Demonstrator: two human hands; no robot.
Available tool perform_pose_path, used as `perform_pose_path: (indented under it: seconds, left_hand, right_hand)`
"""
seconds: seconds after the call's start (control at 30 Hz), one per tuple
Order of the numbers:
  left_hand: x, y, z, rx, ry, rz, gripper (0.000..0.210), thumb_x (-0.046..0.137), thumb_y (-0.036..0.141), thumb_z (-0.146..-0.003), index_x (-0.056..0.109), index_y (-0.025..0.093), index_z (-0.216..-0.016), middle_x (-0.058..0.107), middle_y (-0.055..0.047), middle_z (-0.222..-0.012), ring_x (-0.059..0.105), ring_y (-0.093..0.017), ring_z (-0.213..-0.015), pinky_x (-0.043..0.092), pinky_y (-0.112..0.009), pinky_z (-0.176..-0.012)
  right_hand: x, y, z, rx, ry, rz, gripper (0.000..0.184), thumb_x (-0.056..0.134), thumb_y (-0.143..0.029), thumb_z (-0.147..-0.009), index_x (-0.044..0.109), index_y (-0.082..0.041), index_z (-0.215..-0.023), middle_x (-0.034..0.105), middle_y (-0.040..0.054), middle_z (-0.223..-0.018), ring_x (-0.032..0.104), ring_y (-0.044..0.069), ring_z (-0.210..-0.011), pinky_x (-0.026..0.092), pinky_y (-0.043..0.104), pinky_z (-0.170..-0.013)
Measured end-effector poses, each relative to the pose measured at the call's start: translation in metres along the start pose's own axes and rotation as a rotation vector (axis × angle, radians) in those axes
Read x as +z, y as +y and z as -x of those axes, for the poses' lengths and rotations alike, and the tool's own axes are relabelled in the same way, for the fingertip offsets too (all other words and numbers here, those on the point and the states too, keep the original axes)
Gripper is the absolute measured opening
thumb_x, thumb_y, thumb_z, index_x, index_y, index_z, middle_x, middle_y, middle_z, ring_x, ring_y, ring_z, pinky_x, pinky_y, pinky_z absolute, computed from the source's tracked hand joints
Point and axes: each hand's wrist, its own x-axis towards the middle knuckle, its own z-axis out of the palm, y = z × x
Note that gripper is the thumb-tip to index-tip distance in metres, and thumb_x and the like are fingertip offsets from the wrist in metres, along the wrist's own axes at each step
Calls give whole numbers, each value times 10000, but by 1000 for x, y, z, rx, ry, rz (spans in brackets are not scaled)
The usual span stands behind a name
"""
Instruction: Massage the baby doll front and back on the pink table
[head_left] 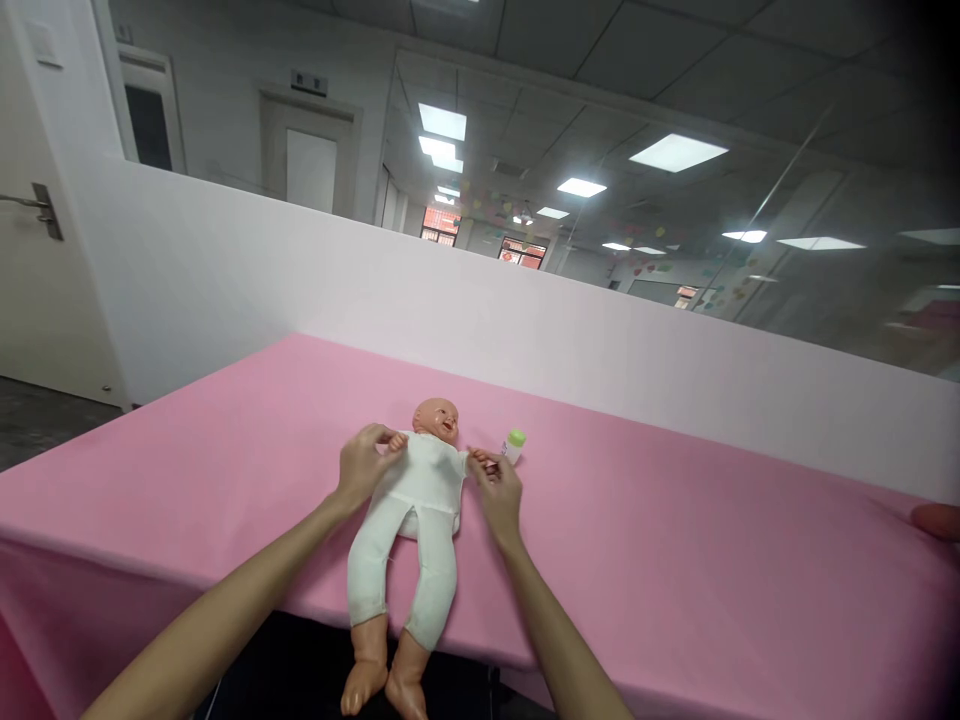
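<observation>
A baby doll (420,480) with a white cloth body lies on its back on the pink-covered table (660,560). Its head points toward the wall, and its bare feet hang past the front edge. My left hand (365,462) is closed on the doll's hand at the left of its chest. On the other side, my right hand (501,492) pinches the doll's other hand. Just beyond my right hand stands a small white bottle (513,447) with a green cap, partly hidden by the fingers.
A low white wall (525,330) with glass above it runs along the table's far side. A door (52,230) with a metal handle is at the left. Part of a person's hand (937,521) shows at the right edge. Something dark is under the table's front.
</observation>
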Motion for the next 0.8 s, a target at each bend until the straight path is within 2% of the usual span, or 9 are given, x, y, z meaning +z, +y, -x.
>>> perform_pose_path:
  seconds: [0.1, 0.17, 0.27, 0.37, 0.47, 0.57, 0.63, 0.7, 0.8]
  left_hand:
    - [-18, -19, -15, -338, 220, 339, 270, 858, 393, -712, 753, 194, -860, 763, -46, -879, 695, -215, -824, 530, -328, -734]
    - [-30, -37, -20, -604, 362, 505, 302, 904, 358, -621, 738, 175, -795, 741, -43, -821, 681, -206, -767, 530, -314, -661]
    - [-41, -62, -21, -957, 527, 609, 268, 916, 249, -561, 680, 169, -658, 665, -12, -672, 617, -161, -626, 483, -286, -566]
    - [-46, -70, -20, -1062, 577, 591, 269, 904, 217, -559, 642, 183, -609, 595, 13, -584, 563, -149, -555, 447, -293, -522]
    - [-45, -61, -22, -952, 540, 597, 256, 907, 260, -573, 683, 186, -673, 629, 0, -633, 590, -167, -606, 476, -310, -566]
    - [-39, -42, -23, -680, 456, 503, 295, 902, 357, -618, 734, 184, -787, 712, -31, -776, 645, -194, -717, 515, -331, -662]
    - [-30, -27, -20, -447, 371, 390, 298, 880, 391, -669, 749, 188, -843, 749, -46, -860, 679, -212, -799, 528, -338, -738]
    - [-18, -15, -11, -210, 242, 240, 221, 829, 376, -753, 755, 202, -869, 764, -48, -906, 693, -217, -855, 516, -331, -789]
    - [2, -5, 8, 78, -37, -79, 112, 707, 310, -881, 749, 223, -823, 751, -41, -877, 667, -203, -831, 439, -303, -713]
  right_hand:
    - [-27, 18, -19, 262, 311, -135, 487, 848, -584, -713, 690, -163, -898, 764, 74, -864, 686, 202, -727, 571, 315, -662]
    - [-44, 38, -20, 417, 447, -185, 537, 896, -621, -594, 658, -175, -774, 713, 32, -696, 651, 183, -626, 549, 301, -595]
    - [-57, 66, -10, 563, 536, -278, 576, 923, -644, -467, 618, -196, -662, 621, -18, -564, 557, 140, -514, 475, 273, -488]
    - [-58, 76, -4, 587, 563, -339, 580, 933, -629, -428, 629, -197, -668, 598, -31, -551, 524, 125, -496, 444, 263, -463]
    - [-54, 63, -11, 545, 569, -313, 562, 919, -633, -492, 639, -189, -694, 631, -11, -592, 582, 147, -554, 502, 278, -529]
    - [-44, 31, -19, 408, 488, -216, 532, 885, -623, -627, 661, -177, -811, 705, 26, -716, 658, 184, -657, 561, 309, -634]
    - [-31, 8, -16, 267, 340, -145, 489, 845, -593, -728, 678, -176, -919, 748, 54, -845, 684, 199, -721, 574, 324, -675]
    - [-14, -8, -5, 90, 120, -55, 387, 777, -536, -842, 702, -186, -989, 758, 73, -956, 698, 213, -804, 580, 339, -728]
    - [10, -12, 22, -174, -254, 138, 209, 627, -404, -986, 725, -222, -1017, 753, 79, -1038, 702, 232, -927, 576, 364, -830]
